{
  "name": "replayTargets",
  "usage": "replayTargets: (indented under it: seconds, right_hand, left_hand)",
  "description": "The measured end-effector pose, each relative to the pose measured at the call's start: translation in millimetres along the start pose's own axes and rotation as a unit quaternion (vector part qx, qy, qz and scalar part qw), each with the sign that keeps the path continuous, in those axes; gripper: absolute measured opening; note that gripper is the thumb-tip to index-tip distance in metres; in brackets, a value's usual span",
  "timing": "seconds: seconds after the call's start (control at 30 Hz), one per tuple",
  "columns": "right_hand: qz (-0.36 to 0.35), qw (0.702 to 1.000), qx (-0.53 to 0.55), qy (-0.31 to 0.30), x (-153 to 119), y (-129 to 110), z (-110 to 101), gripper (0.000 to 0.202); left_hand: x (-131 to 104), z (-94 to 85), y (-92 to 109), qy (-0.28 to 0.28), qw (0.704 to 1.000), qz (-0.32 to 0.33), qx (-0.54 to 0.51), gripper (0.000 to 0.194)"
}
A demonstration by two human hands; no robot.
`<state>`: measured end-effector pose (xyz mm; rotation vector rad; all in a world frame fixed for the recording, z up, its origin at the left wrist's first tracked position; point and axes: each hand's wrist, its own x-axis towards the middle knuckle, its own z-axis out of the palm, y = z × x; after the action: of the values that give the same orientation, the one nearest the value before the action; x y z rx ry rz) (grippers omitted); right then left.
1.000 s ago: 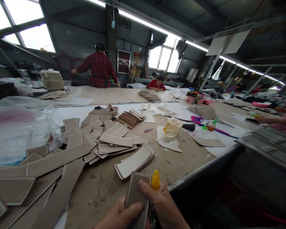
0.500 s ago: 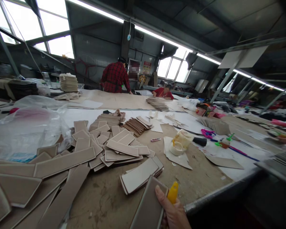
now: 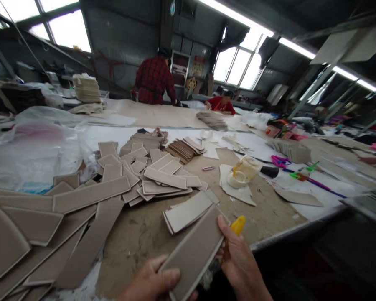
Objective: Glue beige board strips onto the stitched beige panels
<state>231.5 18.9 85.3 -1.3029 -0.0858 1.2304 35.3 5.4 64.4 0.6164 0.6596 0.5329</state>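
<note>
A long taupe panel with pale edges (image 3: 196, 251) is held between both hands above the table's near edge. My left hand (image 3: 150, 278) grips its lower left end, thumb on top. At its upper right side, my right hand (image 3: 238, 255) pinches the panel and also holds a yellow-handled tool (image 3: 238, 225), whose lower end is partly hidden. Just beyond the panel lies a small stack of pale rectangular pieces (image 3: 188, 212). A large heap of similar pieces (image 3: 166, 177) spreads to the left.
A glue-stained container (image 3: 249, 167) stands on scrap sheets at centre right. Clear plastic bags (image 3: 40, 146) lie at the left. A small cutter (image 3: 208, 168) rests mid-table. Beyond the table are a person in a plaid shirt (image 3: 155, 79) and another in red (image 3: 221, 104).
My left hand has come into view and taken the panel's lower end. The panel and my right hand appear higher in the picture, and the camera view has shifted.
</note>
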Motion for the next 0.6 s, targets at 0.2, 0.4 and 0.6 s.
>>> replayTargets:
  seconds: [0.2, 0.4, 0.6]
  right_hand:
    - [-0.071, 0.995, -0.009, 0.070, 5, 3, -3, 0.040]
    - [-0.101, 0.993, -0.003, 0.068, 4, 9, -3, 0.039]
    - [-0.106, 0.994, -0.022, 0.017, -6, 11, -5, 0.046]
  left_hand:
    - [-7, 2.4, 16, -0.034, 0.997, 0.002, -0.065, 0.044]
    - [-4, 5.6, 6, 0.022, 0.999, -0.012, -0.038, 0.060]
    - [2, 5.8, -3, 0.083, 0.996, -0.006, 0.022, 0.054]
